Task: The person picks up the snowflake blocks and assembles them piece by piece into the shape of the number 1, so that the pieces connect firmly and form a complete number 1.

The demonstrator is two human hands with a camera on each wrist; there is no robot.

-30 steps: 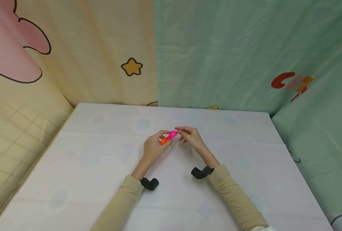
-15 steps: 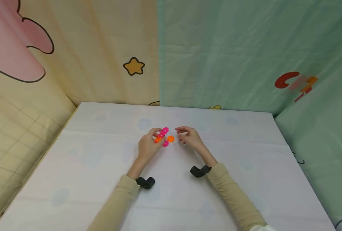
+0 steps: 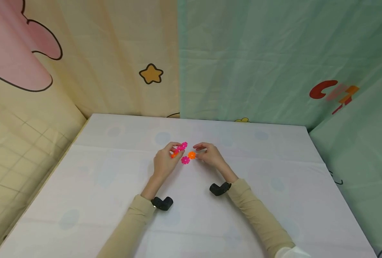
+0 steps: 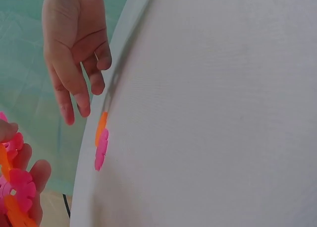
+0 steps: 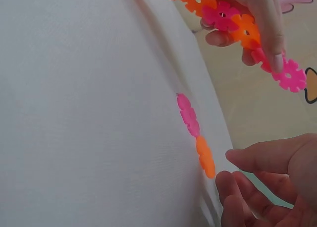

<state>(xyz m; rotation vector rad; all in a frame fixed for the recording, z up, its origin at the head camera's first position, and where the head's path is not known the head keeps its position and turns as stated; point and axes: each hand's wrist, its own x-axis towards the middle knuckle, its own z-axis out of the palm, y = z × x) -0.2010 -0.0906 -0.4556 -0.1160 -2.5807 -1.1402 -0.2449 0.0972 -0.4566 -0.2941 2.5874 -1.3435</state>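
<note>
My left hand (image 3: 165,161) pinches a chain of interlocked pink and orange notched plastic discs (image 5: 245,31), its pink end disc (image 5: 290,76) sticking out past the thumb. Fingers cover part of the chain. On the table below lie a loose pink disc (image 3: 185,160) and a loose orange disc (image 3: 192,155), side by side. My right hand (image 3: 210,154) hovers just right of the orange disc, fingers loosely bent and holding nothing. In the right wrist view, a small gap separates its fingertips from that orange disc.
A white cloth with pale spots covers the table (image 3: 113,200). Behind its far edge hang a yellow curtain (image 3: 113,71) and a green curtain (image 3: 242,71). Each wrist wears a black camera mount, the left one (image 3: 162,203) and the right one (image 3: 219,189).
Earlier, my right fingers were at the chain's pink end. The left hand has drawn the chain leftward, uncovering the two loose discs. My right hand has come slightly lower, beside the orange disc.
</note>
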